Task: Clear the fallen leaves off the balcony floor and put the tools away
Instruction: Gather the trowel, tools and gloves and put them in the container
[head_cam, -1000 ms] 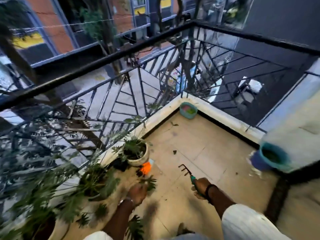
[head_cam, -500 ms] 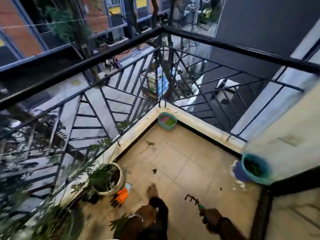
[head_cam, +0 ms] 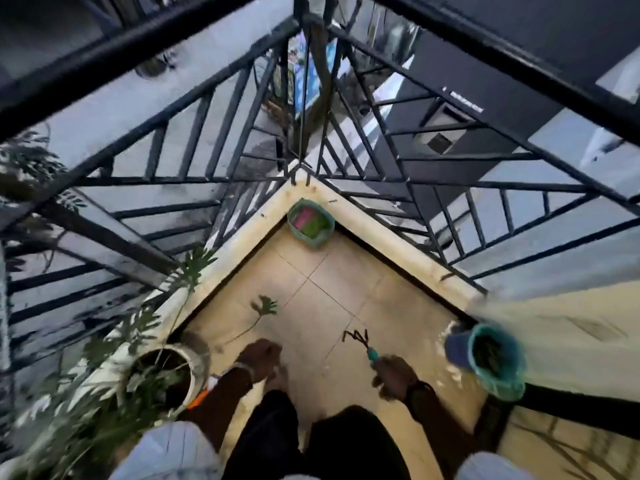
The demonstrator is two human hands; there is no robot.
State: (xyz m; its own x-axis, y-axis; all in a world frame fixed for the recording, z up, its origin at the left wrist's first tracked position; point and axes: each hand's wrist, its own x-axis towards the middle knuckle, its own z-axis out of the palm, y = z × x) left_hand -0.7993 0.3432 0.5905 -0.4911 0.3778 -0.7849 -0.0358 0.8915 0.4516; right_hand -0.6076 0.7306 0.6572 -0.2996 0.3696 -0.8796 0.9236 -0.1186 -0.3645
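Presently: right hand (head_cam: 393, 375) grips hand rake (head_cam: 360, 341); left hand (head_cam: 258, 356) fisted, contents indeterminable. Risk: fallen leaf (head_cam: 261, 310) overlooked, or tines scratching floor tiles (head_cam: 332, 271).

No legible text or labels

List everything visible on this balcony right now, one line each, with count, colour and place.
Black metal railing: one, black, around the corner.
Green plastic basket: one, green, far corner of the floor.
Fallen green leaf: one, green, on the tiles.
White round plant pot: one, white, left edge.
Teal plastic pot: one, teal, right wall.
Teal-handled hand rake: one, dark prongs, in the right hand.
Left hand: one, fingers curled.
Right hand: one, grips the rake.
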